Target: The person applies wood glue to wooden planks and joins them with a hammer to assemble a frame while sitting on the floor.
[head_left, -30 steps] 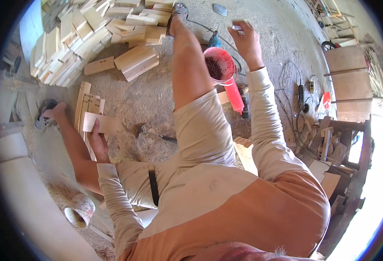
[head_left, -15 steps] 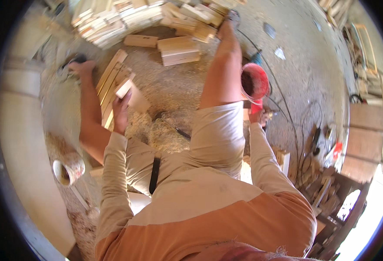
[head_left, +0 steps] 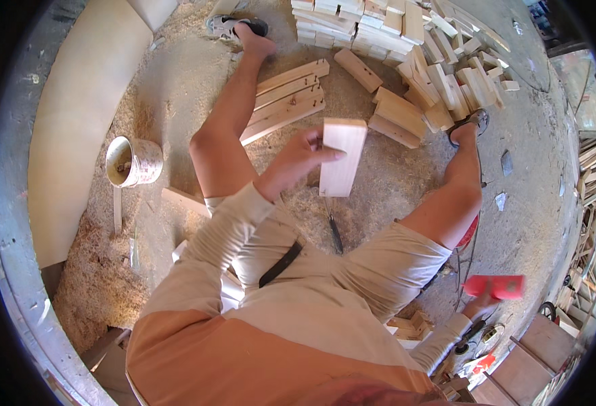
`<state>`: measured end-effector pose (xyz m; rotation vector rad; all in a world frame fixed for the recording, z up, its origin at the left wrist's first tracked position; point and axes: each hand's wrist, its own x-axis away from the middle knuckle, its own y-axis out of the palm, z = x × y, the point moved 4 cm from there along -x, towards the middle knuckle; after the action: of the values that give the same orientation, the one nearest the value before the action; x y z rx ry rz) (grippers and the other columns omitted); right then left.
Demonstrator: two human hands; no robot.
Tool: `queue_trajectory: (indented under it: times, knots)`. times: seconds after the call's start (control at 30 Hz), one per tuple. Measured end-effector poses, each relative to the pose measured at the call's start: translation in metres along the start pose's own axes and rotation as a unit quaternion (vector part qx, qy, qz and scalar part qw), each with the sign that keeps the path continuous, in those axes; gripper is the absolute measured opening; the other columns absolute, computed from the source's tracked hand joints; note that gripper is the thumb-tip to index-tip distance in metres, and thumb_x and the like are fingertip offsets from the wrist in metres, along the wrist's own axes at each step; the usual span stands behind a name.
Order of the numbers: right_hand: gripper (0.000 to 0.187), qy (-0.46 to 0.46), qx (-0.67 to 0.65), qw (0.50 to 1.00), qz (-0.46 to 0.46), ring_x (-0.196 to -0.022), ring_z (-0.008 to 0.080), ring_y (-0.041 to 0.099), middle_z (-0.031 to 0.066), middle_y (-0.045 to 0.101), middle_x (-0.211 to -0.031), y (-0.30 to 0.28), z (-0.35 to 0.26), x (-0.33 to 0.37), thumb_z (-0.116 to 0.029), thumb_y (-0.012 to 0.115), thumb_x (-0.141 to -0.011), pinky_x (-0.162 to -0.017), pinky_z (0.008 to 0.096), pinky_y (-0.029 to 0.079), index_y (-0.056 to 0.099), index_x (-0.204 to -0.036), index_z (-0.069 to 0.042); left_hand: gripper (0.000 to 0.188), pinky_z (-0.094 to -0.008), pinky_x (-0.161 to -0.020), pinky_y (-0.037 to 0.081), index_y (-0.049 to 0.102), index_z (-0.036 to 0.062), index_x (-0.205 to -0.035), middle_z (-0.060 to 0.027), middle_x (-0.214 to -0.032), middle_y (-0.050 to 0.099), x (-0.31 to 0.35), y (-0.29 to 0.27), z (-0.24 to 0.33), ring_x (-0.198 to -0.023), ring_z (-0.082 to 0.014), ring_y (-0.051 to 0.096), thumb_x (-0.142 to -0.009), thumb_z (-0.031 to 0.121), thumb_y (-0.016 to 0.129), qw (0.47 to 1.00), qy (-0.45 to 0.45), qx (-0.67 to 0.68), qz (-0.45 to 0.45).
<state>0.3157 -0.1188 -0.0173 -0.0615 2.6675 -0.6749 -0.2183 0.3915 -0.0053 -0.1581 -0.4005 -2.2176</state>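
Observation:
My left hand [head_left: 295, 161] grips a pale, smooth wooden block [head_left: 345, 166] by its left edge, holding it up between my knees. Out to the right, beyond my thigh, my right hand [head_left: 482, 304] is closed on a flat red plastic piece [head_left: 504, 286], smeared by motion; its exact kind I cannot make out. A red bucket [head_left: 472, 231] shows only in part behind my right knee. Below the raised block, a tool with a black handle [head_left: 336, 235] lies on the sawdust. Several planks with dark spots [head_left: 288, 101] lie side by side past my left knee.
Stacked timber [head_left: 359, 30] and loose blocks [head_left: 447, 88] fill the far side. A white bucket [head_left: 139, 162] stands at left, near a large pale board [head_left: 84, 128]. Cables and a black tool [head_left: 470, 335] lie at right. Sawdust [head_left: 101, 284] covers much of the floor.
The view has turned, shifting the scene. My left hand has raised the wooden block away from the planks. My right hand has moved the red piece away from the red bucket.

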Motion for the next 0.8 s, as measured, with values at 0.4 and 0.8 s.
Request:
queue_trajectory:
  times: [0.4, 0.8]
  knots:
    - [0.079, -0.022, -0.406, 0.892, -0.199, -0.136, 0.0345, 0.049, 0.0215, 0.050, -0.145, 0.090, -0.348, -0.022, -0.022, 0.077, -0.089, -0.120, 0.0527, 0.031, 0.034, -0.150, 0.003, 0.033, -0.0314, -0.086, 0.055, 0.070, 0.0009, -0.121, -0.0137, -0.118, 0.072, 0.037, 0.051, 0.105, -0.100, -0.0188, 0.071, -0.088, 0.003, 0.073, 0.937, 0.307, -0.160, -0.052]
    - [0.072, 0.023, -0.456, 0.811, -0.365, -0.119, 0.0312, 0.061, 0.0155, 0.061, -0.128, 0.249, -0.412, 0.139, -0.005, 0.080, -0.077, -0.108, 0.0473, 0.047, 0.047, -0.141, 0.001, 0.035, -0.0261, -0.084, 0.052, 0.071, 0.0070, -0.125, -0.0043, -0.107, 0.075, -0.018, 0.029, -0.043, -0.095, -0.0085, 0.065, -0.090, 0.005, 0.073, 0.987, 0.085, -0.137, 0.022]
